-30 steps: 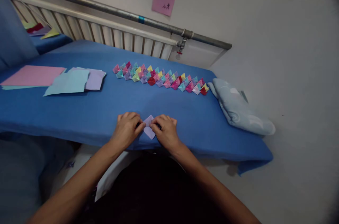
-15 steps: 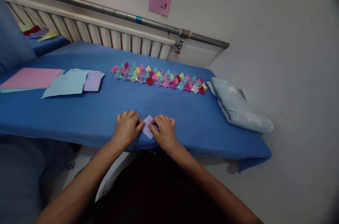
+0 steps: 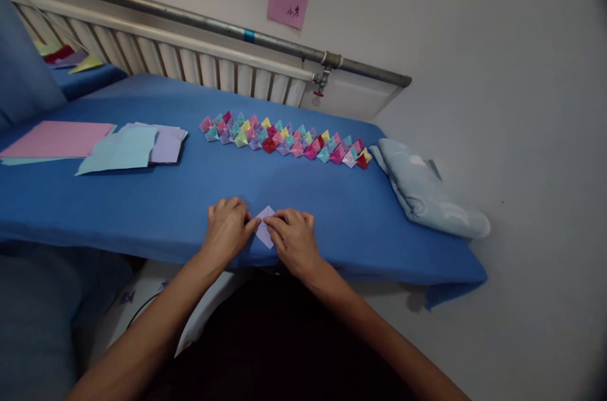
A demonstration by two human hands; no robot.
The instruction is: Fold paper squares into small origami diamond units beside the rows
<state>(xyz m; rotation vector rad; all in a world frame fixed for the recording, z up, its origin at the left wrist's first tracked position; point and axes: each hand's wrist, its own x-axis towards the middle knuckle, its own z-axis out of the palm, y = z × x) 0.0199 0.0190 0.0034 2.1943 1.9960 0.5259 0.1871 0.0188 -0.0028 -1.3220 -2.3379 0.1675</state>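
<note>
Head view, the only one. Lilac paper [image 3: 264, 237], a small folded diamond, is on the blue-covered worktop [image 3: 190, 198] near its front edge, between the hands. Left hand [image 3: 227, 222]: thumb and forefinger grasping the paper's left side. Right hand [image 3: 296, 241]: fingertips on the paper's upper middle, just beside the left thumb; pinching or only pressing, can't tell.

Change vs half a second ago: right fingers reach further left and cover more of the middle. Left hand and paper about where they were. Read: left side steadies, right side works the fold; paper not re-oriented, same stage of folding.

Behind: band of small multicolored folded pieces [image 3: 283, 148], undisturbed. Light blue sheet [image 3: 118, 151] and pink sheet [image 3: 61, 138] off to the left, folded blanket [image 3: 417, 192] at the right end, all unmoved.
</note>
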